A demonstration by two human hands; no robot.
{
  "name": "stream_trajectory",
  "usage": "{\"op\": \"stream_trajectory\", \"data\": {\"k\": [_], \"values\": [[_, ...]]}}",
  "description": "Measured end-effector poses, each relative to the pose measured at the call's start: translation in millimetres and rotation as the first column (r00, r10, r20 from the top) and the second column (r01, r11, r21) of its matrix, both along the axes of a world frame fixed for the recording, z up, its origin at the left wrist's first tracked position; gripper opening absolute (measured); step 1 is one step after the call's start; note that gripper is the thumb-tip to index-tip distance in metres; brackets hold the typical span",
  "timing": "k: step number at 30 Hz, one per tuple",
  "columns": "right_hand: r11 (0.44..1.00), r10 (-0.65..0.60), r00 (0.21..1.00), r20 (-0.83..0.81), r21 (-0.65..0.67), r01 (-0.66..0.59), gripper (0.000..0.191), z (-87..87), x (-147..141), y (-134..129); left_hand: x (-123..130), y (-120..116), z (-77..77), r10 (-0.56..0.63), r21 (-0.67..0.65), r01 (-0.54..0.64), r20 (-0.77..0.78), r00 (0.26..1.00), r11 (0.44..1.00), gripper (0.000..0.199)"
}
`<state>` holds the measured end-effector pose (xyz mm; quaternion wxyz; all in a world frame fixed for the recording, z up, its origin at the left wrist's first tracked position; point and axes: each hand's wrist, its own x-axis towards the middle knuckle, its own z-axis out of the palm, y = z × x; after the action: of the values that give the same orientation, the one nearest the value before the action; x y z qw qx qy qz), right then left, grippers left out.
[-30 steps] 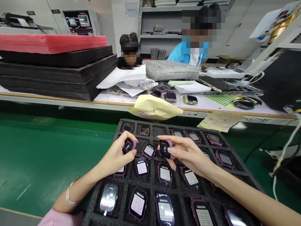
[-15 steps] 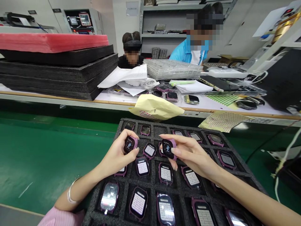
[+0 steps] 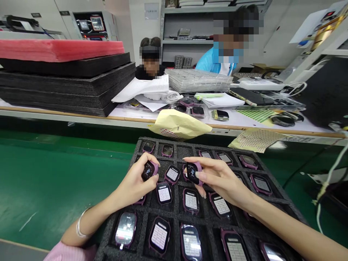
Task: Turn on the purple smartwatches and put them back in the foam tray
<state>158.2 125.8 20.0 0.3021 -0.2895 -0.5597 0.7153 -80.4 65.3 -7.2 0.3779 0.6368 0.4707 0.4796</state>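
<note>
My left hand point(image 3: 134, 179) pinches a purple-framed smartwatch body point(image 3: 149, 171) between fingers and thumb, its dark screen lit with a small image. My right hand point(image 3: 220, 177) holds a second such watch body point(image 3: 193, 173) by its edges with the fingertips. Both hands hover over a black foam tray point(image 3: 174, 141) with rows of cells. Most cells hold strapless watch bodies, such as one point(image 3: 164, 193) showing a white list on its screen, just below and between my hands. One cell in the top row point(image 3: 185, 150) looks vacant.
A crumpled yellow envelope point(image 3: 178, 125) and a dotted label sheet point(image 3: 257, 140) lie beyond the tray. A stack of black foam trays point(image 3: 65, 87) topped by red foam point(image 3: 59, 50) fills the left of the far table. Two co-workers point(image 3: 227, 47) sit behind it. Green bench surface point(image 3: 62, 181) flanks the tray.
Both hands keep hold of their watch bodies, which shift and turn only slightly. The whole view moves a little with my head.
</note>
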Motion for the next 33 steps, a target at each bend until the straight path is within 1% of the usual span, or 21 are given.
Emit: {"op": "stream_trajectory", "data": {"k": [7, 12, 17, 21, 27, 29, 30, 33], "values": [[0.999, -0.018, 1.000, -0.013, 0.039, 0.019, 0.038, 1.5, -0.7, -0.9, -0.8, 0.7, 0.9, 0.028, -0.001, -0.028, -0.001, 1.000, 1.000, 0.020], [0.998, -0.020, 0.999, -0.034, 0.056, 0.022, 0.038, 3.1, 0.1, -0.7, -1.4, 1.1, 0.5, 0.051, 0.029, -0.052, 0.050, 0.997, 0.998, 0.019], [0.998, -0.024, 1.000, 0.012, 0.056, 0.023, 0.039, 4.2, 0.9, -2.3, -2.1, 0.9, -0.2, 0.035, 0.006, -0.035, 0.016, 0.999, 0.999, 0.021], [0.998, -0.020, 1.000, -0.022, 0.066, 0.021, 0.040, 5.2, 1.2, -3.9, -1.7, 0.3, 1.5, 0.042, 0.018, -0.042, 0.040, 0.998, 0.999, 0.021], [0.999, 0.033, 0.999, 0.027, 0.038, -0.034, 0.043, 3.0, 0.6, -3.8, -1.4, -0.2, 1.7, 0.031, 0.005, -0.031, 0.021, 0.999, 0.999, 0.020], [0.999, 0.046, 0.999, 0.002, 0.015, -0.046, 0.045, 1.2, -1.0, -3.2, -1.0, 0.6, 0.4, 0.003, -0.027, -0.001, 0.066, 0.998, 1.000, 0.024], [0.998, 0.058, 0.998, -0.012, -0.004, -0.058, 0.046, 0.0, -1.7, -2.5, -0.6, 1.3, -0.4, -0.028, -0.059, 0.035, 0.110, 0.994, 0.998, 0.027], [0.991, 0.112, 0.992, -0.052, -0.065, -0.115, 0.042, -5.4, -3.7, 0.3, 1.5, 3.7, -2.4, -0.134, -0.179, 0.188, 0.278, 0.951, 0.966, 0.037]]}}
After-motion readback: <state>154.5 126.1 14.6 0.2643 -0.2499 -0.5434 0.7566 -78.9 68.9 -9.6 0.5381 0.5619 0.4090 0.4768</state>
